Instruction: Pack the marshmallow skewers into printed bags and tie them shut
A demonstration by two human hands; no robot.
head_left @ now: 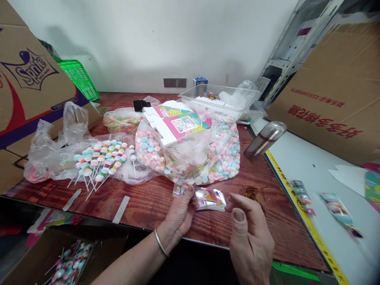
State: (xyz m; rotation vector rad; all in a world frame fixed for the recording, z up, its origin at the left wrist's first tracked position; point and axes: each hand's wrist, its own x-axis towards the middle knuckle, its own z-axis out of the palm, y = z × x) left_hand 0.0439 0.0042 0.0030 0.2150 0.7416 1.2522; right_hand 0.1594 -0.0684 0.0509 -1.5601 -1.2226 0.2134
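My left hand (179,211), with a bangle at the wrist, is closed on a stack of shiny printed candy wrappers (210,199) just above the table's front edge. The thumb presses on top of the stack, near its left end. My right hand (252,233) is just right of the stack, thumb and fingers apart and nothing visible in it. Its fingertips come close to the wrappers' right end; whether they touch I cannot tell. Behind the hands lies a big clear bag of pastel candies (224,152), with printed cards (182,122) on top.
Striped candy sticks (101,158) lie on plastic at left. Two pale strips (121,209) are near the front edge. A steel flask (265,140), a clear tray (219,99) and gold twist ties (251,194) are further right. Cardboard boxes (326,95) flank the table; an open carton (97,253) stands below.
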